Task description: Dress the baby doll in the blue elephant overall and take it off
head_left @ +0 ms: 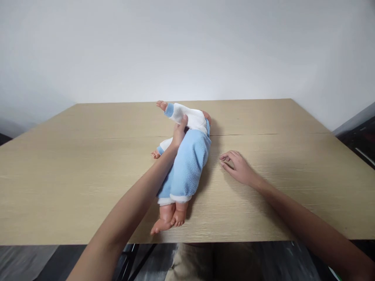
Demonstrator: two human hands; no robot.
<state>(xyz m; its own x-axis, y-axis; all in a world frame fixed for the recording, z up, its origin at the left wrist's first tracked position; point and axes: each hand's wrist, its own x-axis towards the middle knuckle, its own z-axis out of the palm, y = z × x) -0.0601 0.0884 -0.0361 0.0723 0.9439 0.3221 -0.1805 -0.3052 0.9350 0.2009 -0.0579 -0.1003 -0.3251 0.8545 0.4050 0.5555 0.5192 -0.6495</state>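
"Left forearm (125, 207) and right forearm (304, 222) lay nearest the camera, both bare, extending in from the near left and near right."

"What was the largest item on record?"

"A plain pale wall (187, 50), across the far side. Second was a light wood-grain table (73, 175), with a thin seam (249, 134) crossing its far part."

"Where was the doll?"

"The doll (189, 168) lay on its side on the table, slightly left of the middle, feet toward the near edge. Its head, at the far end, was mostly hidden. It wore blue bottoms and a white top; both its arms pointed left."

"What was the condition of the hands?"

"They were well apart. The left hand (179, 132) was clamped about the doll's upper body, thumb against the white top; its remaining fingers were hidden. The right hand (238, 168) stood clear, just to the right of the doll, fingers loosely curled and thumb parted from them. Whether it touched the table could not be told."

"Any smaller findings?"

"The doll's bare feet (179, 216) touched each other. A blue cuff (169, 109) finished its far sleeve."
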